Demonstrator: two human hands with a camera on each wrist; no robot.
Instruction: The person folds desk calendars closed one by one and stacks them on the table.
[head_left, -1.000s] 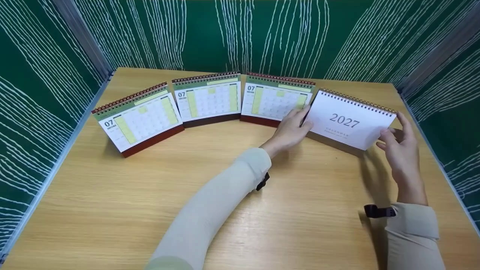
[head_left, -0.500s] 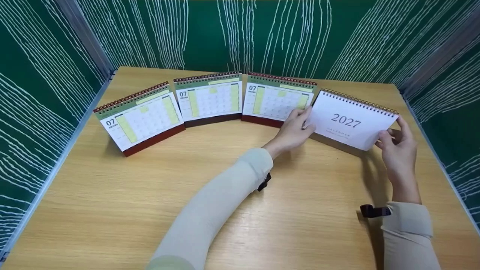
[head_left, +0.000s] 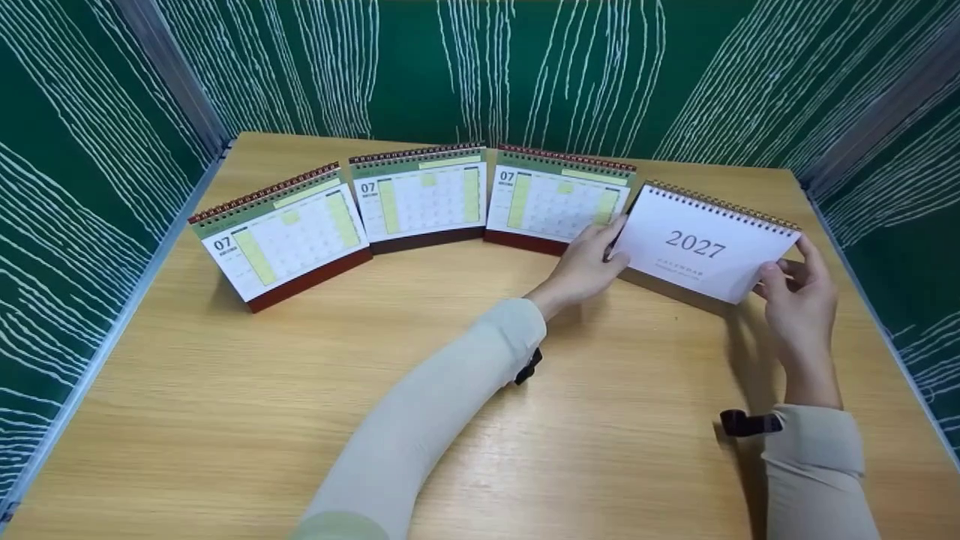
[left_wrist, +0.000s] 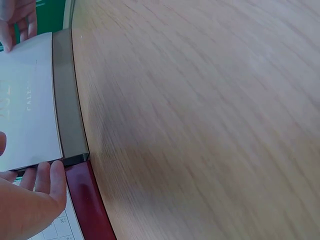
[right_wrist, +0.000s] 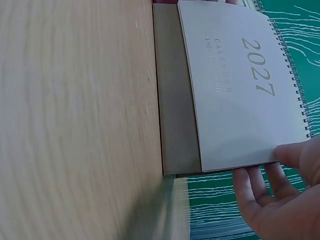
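Observation:
A white desk calendar [head_left: 686,247] with "2027" on its cover, a gold coil along the top and a brown base stands tilted back at the right end of a row. My left hand [head_left: 585,262] holds its left side edge, the thumb on the cover and the other fingers along the edge in the left wrist view. At the opposite edge my right hand [head_left: 802,296] grips the calendar, thumb on the front [right_wrist: 290,155]; the fingers sit at and behind the side. Beside my left hand, a calendar with a red base [head_left: 551,199] is partly covered by that hand.
Two more desk calendars stand further left, one with a dark brown base [head_left: 420,202] and one with a red base [head_left: 281,232]. Together they form a curve along the back of the wooden table [head_left: 247,420]. Green walls with white streaks [head_left: 405,67] enclose it.
My right forearm has shifted slightly left. The row of calendars and my left hand keep their places; the whole view has drifted a little.

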